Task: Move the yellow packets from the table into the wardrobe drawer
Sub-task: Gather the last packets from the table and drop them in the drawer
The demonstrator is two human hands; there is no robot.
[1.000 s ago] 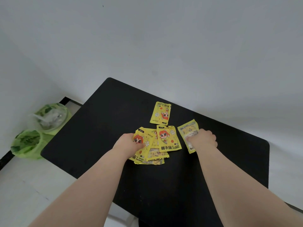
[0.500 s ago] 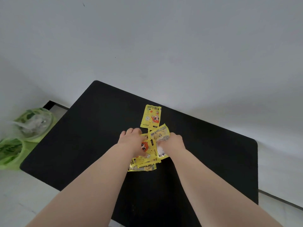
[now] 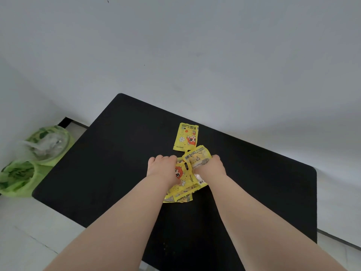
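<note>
- Stack of yellow packets (image 3: 182,189) lies near the middle of the table (image 3: 93,165), fanned and overlapping; both hands are on it.
- Left hand (image 3: 163,170) covers the stack's left side; fingers bent down over its far edge, thumb on the printed face; a grip, not a flat press, as far as can be seen.
- Right hand (image 3: 212,169) pinches a raised packet (image 3: 197,158), back side up, tilted off the table and leaning onto the stack.
- Lone packet (image 3: 186,136) lies flat, just beyond both sets of fingertips toward the table's far edge; long axis runs roughly away from the person; its near end almost meets the raised packet, contact uncertain.
- Judgement: the lone one remains to be gathered; the left fingers look marginally nearer, but both hands are occupied.
- Containers: wardrobe drawer not in view; two green bags (image 3: 37,159) on the floor off the table's left edge, contents unclear.
</note>
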